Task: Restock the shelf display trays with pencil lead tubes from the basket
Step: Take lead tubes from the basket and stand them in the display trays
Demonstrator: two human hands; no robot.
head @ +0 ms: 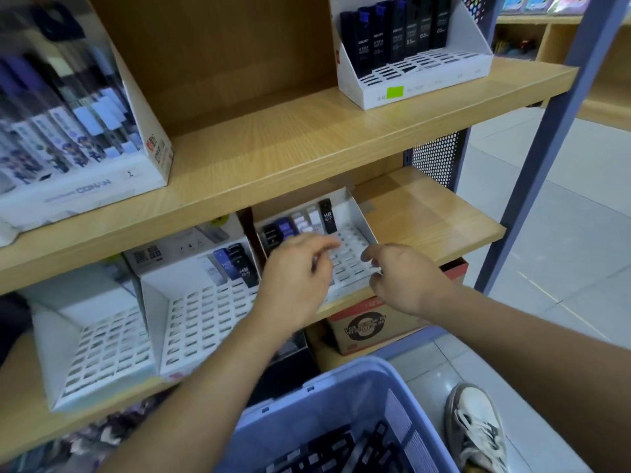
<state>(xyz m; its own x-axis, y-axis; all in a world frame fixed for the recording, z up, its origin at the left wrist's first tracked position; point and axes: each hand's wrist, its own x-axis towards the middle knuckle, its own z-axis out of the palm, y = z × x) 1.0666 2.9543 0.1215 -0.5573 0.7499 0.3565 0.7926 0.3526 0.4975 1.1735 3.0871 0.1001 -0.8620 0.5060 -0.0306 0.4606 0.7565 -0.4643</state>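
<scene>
A white display tray (355, 213) sits tilted on the lower shelf, with a few black, blue and white pencil lead tubes (327, 216) standing in its back row. My left hand (297, 271) hovers over the tray's left half with index finger stretched forward; nothing shows between its fingers. My right hand (403, 278) grips the tray's front right corner, thumb on top. The pale blue basket (341, 387) stands below at the bottom edge, with several dark tubes (341, 452) in it.
Two more slotted white trays stand to the left, one (205, 319) with a few tubes, the other (95, 353) bare. The upper shelf carries a tray of black tubes (409, 80) and a Conan-printed tray (68, 186). A cardboard box (368, 329) sits under the shelf; a shoe (478, 425) is beside the basket.
</scene>
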